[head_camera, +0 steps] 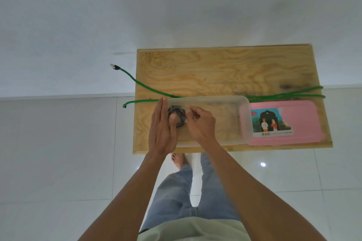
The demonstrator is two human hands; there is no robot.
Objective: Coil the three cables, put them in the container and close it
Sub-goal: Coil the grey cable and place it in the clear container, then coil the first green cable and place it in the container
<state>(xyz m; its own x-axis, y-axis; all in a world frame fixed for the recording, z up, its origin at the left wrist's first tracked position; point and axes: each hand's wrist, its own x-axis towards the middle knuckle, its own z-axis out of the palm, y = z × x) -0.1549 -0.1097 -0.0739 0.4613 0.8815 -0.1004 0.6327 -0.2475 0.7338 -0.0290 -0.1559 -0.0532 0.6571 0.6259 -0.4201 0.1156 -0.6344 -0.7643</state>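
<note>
A grey cable (pixel 178 113), wound into a small coil, sits at the left end of the clear plastic container (pixel 225 101) on the wooden table (pixel 215 68). My left hand (pixel 162 127) stands flat against the container's left end, its thumb pressed on the coil. My right hand (pixel 201 123) pinches the coil's plug end from the right. A long green cable (pixel 148 86) lies uncoiled behind the container, both ends hanging past the table's left edge. The pink lid (pixel 297 123) lies flat to the container's right. Only two cables are in view.
The green cable's loop (pixel 305 93) reaches the table's right edge, just behind the lid. Bare wood lies beyond the container toward the wall. White floor tiles surround the table, and my legs and a foot (pixel 178 160) show below its front edge.
</note>
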